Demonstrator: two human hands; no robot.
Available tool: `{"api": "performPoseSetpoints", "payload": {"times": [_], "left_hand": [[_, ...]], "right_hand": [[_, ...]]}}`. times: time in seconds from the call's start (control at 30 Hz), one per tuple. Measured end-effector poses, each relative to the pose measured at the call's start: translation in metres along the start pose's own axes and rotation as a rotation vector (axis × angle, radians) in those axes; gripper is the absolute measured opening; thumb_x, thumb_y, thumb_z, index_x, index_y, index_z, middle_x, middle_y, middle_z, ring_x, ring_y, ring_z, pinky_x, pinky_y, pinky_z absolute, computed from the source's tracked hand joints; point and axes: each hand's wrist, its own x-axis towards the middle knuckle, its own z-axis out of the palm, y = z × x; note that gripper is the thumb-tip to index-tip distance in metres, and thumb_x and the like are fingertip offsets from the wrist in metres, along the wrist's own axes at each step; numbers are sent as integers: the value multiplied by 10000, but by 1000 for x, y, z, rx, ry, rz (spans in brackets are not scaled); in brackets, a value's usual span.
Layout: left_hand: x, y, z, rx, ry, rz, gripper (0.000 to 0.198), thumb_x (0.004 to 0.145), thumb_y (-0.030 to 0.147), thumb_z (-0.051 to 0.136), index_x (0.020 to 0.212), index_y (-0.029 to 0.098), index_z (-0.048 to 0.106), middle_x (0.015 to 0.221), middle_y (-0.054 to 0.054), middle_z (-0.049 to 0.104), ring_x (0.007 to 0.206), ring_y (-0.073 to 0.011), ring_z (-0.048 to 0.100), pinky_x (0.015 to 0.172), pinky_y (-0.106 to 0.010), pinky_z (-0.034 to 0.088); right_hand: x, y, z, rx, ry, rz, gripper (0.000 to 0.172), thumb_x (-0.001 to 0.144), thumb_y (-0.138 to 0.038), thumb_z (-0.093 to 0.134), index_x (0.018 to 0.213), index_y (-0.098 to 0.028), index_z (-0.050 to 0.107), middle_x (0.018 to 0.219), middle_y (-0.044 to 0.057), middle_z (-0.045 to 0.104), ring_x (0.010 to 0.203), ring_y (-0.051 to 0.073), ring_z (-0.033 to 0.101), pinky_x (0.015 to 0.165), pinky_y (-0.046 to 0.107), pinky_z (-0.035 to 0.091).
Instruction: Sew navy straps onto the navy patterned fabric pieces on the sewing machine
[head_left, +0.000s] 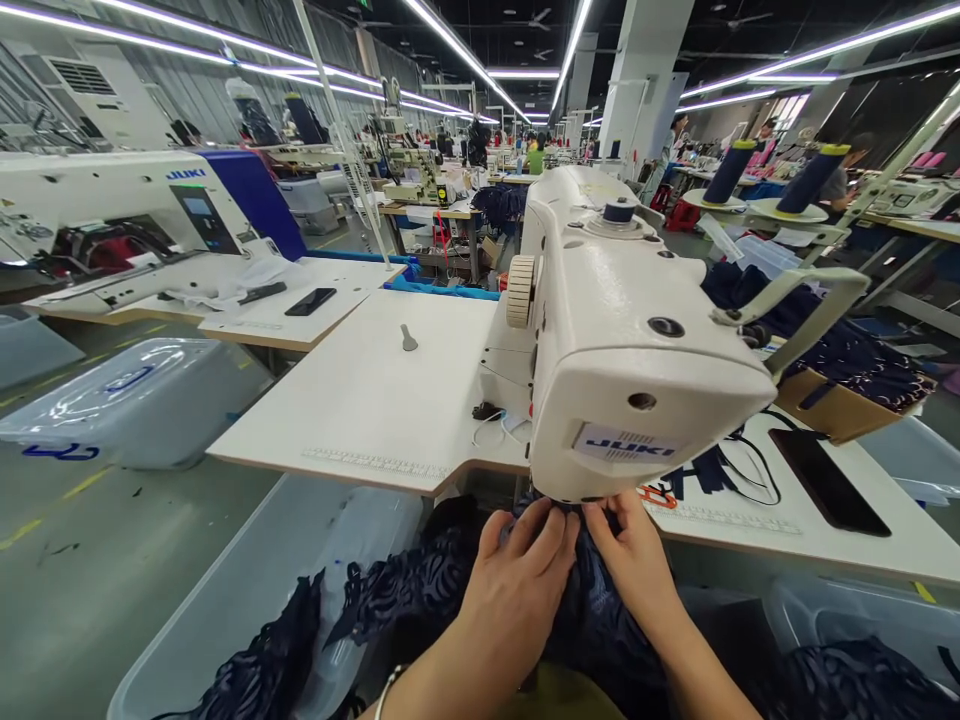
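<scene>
A white JUKI sewing machine (600, 320) stands directly in front of me, its head hiding the needle area. Below the head, my left hand (517, 570) has its fingers bent and closed on dark navy patterned fabric (596, 590). Close beside it, my right hand (630, 550) pinches the same fabric between thumb and fingers; the fingertips are partly covered by the machine. The fabric drapes down over my lap and spreads left toward a clear plastic bin (247, 590), where more ruffled navy pieces (262, 650) lie.
On the white table (360, 390) lies a small grey metal piece (408, 338). To the right are a dark phone (829, 480), navy straps (705, 475), orange-handled snips (658, 496) and a cardboard box (855, 405) of fabric. Another JUKI machine (112, 210) and a lidded bin (142, 400) stand left.
</scene>
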Motion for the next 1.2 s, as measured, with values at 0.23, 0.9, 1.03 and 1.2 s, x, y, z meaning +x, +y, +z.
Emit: {"api": "performPoseSetpoints", "payload": {"times": [0.23, 0.9, 1.03, 1.2], "left_hand": [[-1, 1, -1, 21, -7, 15, 317, 973, 222, 448, 1277, 224, 538, 1167, -14, 643, 1152, -161, 516, 946, -346, 318], [5, 5, -19, -35, -81, 28, 624, 889, 629, 427, 1241, 131, 562, 1186, -99, 630, 1111, -297, 526, 954, -418, 337], [5, 7, -18, -58, -127, 19, 569, 857, 496, 545, 1294, 134, 513, 1236, -76, 603, 1166, -287, 482, 1000, -414, 296], [5, 9, -16, -67, -147, 21, 600, 829, 480, 584, 1310, 131, 498, 1244, -77, 604, 1185, -283, 471, 1015, -409, 278]], "right_hand": [[-2, 4, 1, -47, -7, 4, 193, 910, -421, 481, 897, -229, 492, 799, 13, 622, 758, 178, 605, 665, 265, 465], [-10, 37, -96, -171, -320, 221, 381, 858, -510, 531, 640, -221, 413, 572, -55, 421, 574, 131, 408, 557, 241, 376], [-12, 38, -98, 27, -284, 291, 401, 847, -541, 545, 647, -217, 417, 607, -43, 439, 601, 137, 408, 578, 250, 362], [-15, 41, -94, 225, -108, 296, 335, 798, -486, 656, 718, -201, 500, 654, -51, 402, 607, 120, 367, 577, 239, 345]]}}
